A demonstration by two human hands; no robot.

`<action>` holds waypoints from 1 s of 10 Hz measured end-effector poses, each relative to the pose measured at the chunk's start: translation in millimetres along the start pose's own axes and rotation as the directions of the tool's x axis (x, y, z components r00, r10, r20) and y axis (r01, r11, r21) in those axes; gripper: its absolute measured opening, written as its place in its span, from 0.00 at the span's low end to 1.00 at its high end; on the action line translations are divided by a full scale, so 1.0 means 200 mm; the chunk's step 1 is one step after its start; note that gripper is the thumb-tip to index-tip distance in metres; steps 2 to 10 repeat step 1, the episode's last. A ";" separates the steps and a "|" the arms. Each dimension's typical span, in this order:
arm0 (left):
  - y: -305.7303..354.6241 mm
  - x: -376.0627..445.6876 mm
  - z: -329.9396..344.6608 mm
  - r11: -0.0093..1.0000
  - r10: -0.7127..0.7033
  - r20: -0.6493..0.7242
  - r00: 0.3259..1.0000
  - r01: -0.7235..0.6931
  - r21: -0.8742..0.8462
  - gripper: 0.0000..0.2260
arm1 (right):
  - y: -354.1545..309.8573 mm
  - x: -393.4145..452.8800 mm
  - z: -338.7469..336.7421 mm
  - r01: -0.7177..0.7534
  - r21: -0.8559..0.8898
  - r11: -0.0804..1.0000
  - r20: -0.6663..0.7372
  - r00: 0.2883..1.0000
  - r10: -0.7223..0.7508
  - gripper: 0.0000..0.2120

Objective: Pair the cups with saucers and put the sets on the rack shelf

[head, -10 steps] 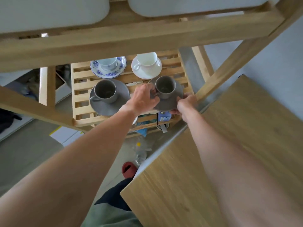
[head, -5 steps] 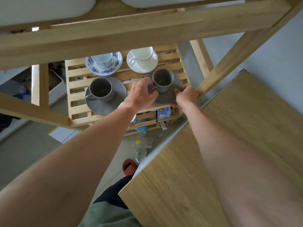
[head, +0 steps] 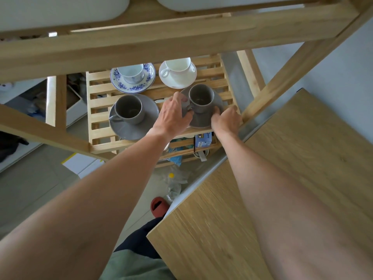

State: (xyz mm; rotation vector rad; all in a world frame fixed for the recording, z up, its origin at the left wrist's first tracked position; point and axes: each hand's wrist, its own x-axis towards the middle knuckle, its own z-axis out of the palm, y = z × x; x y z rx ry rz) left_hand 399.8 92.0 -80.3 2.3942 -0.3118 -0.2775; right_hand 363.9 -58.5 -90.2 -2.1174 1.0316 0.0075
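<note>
On the slatted pale wooden rack shelf (head: 222,77), taken left to right, a matte grey ceramic cup (head: 129,109) stands upright on a round grey saucer (head: 149,122) at the shelf's front left. Behind it, at the back left, a white cup with blue pattern (head: 131,73) sits on a blue-flowered white saucer (head: 149,81). To the right of that, at the back of the shelf, a plain white cup (head: 177,66) rests on a plain white saucer (head: 189,77).

At the shelf's front right stands a second grey cup (head: 201,100) on a second grey saucer (head: 217,102). The left hand (head: 173,116) lies against this set's left side, fingers curled over the saucer's left rim beside the cup's handle. The right hand (head: 226,120) grips the saucer's near right rim, thumb on top by the cup's base, fingers tucked under. The set sits between the two hands, at the shelf's front right corner. A light oak-patterned desk (head: 282,158) lies to the right of the shelf.
</note>
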 end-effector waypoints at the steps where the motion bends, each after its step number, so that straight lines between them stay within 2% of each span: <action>1: 0.01 -0.02 -0.01 0.999 0.041 -0.012 0.999 -0.041 0.014 0.23 | 0.02 -0.06 0.02 -0.008 0.040 0.999 -0.054 0.998 0.010 0.24; 10: 0.01 -0.02 -0.01 0.999 0.041 -0.012 0.999 -0.041 0.014 0.23 | 0.02 -0.06 0.02 -0.008 0.040 0.999 -0.054 0.998 0.010 0.24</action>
